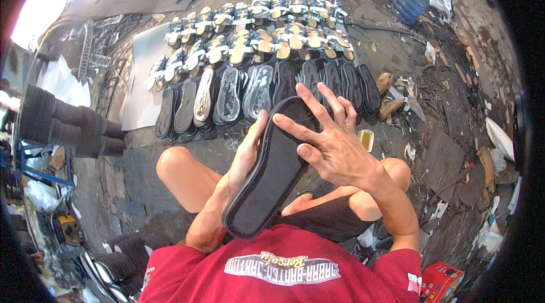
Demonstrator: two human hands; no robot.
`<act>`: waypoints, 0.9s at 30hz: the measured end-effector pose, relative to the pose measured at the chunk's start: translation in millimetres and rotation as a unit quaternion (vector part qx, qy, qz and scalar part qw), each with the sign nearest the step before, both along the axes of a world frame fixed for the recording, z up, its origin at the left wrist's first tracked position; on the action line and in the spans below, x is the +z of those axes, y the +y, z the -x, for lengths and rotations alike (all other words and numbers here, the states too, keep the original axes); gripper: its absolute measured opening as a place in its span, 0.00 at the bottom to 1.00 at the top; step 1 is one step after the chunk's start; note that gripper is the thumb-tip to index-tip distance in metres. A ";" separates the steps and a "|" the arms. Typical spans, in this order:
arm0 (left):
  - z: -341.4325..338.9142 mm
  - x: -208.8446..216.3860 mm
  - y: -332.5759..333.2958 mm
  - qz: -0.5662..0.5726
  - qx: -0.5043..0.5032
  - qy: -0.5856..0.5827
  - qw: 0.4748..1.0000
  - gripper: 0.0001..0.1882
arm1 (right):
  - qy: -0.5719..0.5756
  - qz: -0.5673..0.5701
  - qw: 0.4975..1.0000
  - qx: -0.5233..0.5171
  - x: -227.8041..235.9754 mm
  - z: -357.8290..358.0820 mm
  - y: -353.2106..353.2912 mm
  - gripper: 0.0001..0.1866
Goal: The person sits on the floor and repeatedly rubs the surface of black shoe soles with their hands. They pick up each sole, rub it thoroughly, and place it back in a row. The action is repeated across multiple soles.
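Observation:
A black shoe sole (267, 181) with a raised rim lies tilted in front of my chest, its toe end pointing away from me. My left hand (247, 152) grips it along its left edge, with the thumb side up near the toe and the other fingers hidden beneath. Over the upper right part of the sole, my right hand (343, 152) is open with fingers spread. Its index fingertip is at the toe surface; whether it presses there I cannot tell.
Ahead lie a row of black soles (229, 96) and rows of strapped sandals (240, 45). Stacked black soles (68, 124) stand at left, more soles (110, 269) at lower left. A small yellow container (366, 141), blue water jug (410, 2) and red box (440, 281) are at right.

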State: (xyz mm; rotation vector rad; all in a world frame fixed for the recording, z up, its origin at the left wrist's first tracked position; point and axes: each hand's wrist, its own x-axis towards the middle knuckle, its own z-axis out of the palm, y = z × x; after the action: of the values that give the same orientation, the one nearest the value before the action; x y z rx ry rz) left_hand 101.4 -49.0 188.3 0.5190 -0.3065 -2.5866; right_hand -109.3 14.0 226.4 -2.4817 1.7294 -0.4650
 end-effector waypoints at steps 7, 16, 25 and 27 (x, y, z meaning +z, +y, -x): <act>-2.7 -2.4 -6.1 0.001 -0.022 -0.008 1.000 0.40 | 0.022 -0.008 0.999 0.032 3.5 3.2 0.9 0.26; 3.5 -11.4 -10.7 0.064 0.039 -0.008 0.997 0.37 | 0.011 -0.019 0.997 0.076 -2.3 -8.8 12.4 0.27; 6.8 -26.6 -42.1 0.160 0.118 -0.010 0.980 0.50 | -0.297 0.102 0.949 -0.007 -22.3 21.5 6.2 0.36; 1.0 -40.3 -48.5 0.059 0.158 0.046 0.985 0.51 | -0.424 0.087 0.881 -0.192 -41.3 61.4 -4.9 0.36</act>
State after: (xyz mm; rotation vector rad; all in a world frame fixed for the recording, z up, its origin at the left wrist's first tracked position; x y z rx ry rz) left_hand 100.4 -97.5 148.0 0.3703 -0.3164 -2.2612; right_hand -170.7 9.1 185.1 -1.5434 1.7631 -1.5120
